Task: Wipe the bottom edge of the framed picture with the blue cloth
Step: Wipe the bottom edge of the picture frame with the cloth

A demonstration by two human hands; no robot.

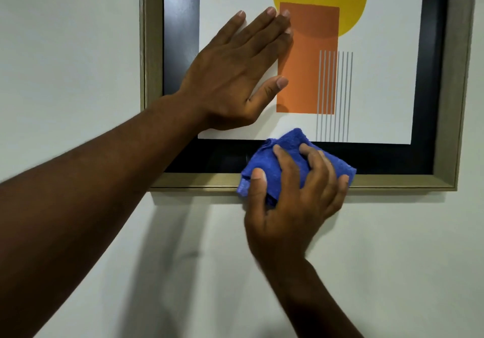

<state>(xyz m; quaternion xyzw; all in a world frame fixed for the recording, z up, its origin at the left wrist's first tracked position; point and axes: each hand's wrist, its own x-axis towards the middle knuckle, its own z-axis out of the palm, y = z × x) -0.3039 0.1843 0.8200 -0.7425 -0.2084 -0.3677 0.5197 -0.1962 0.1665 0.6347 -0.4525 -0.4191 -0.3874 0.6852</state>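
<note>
The framed picture (387,180) hangs on a white wall, with a pale gold frame, a black inner border and a print of a yellow circle, an orange rectangle and grey stripes. My left hand (235,76) lies flat and open against the print, fingers spread. My right hand (293,201) grips the bunched blue cloth (282,159) and presses it on the bottom frame edge, near its middle. The cloth covers part of the black border and the gold rail.
White wall (78,49) surrounds the frame on the left, below and at the far right. The frame's bottom right corner (454,186) is in view. My left forearm (91,193) crosses the frame's lower left corner and hides it.
</note>
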